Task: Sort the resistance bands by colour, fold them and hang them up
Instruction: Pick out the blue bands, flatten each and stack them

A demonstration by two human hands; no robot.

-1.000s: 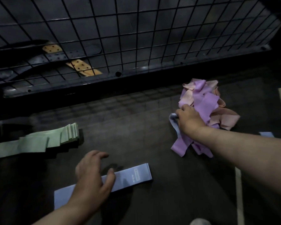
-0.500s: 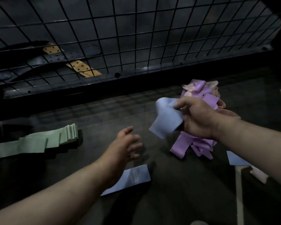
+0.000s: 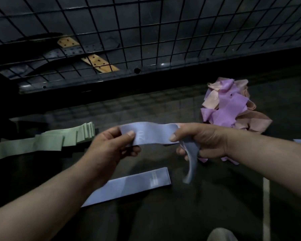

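Now I see the left hand (image 3: 111, 145) and right hand (image 3: 200, 140) each pinching one end of a soft light-blue stretchy cloth band (image 3: 153, 134), thumbs on top. Under it a flat blue band (image 3: 129, 186) lies on the dark floor (image 3: 224, 197). Folded green bands (image 3: 50, 141) lie left, and a pile of purple and pink bands (image 3: 229, 108) sits behind the right hand.

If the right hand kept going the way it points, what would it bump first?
The right hand points left, so probably the left hand, holding the same blue band. Depth looks similar.
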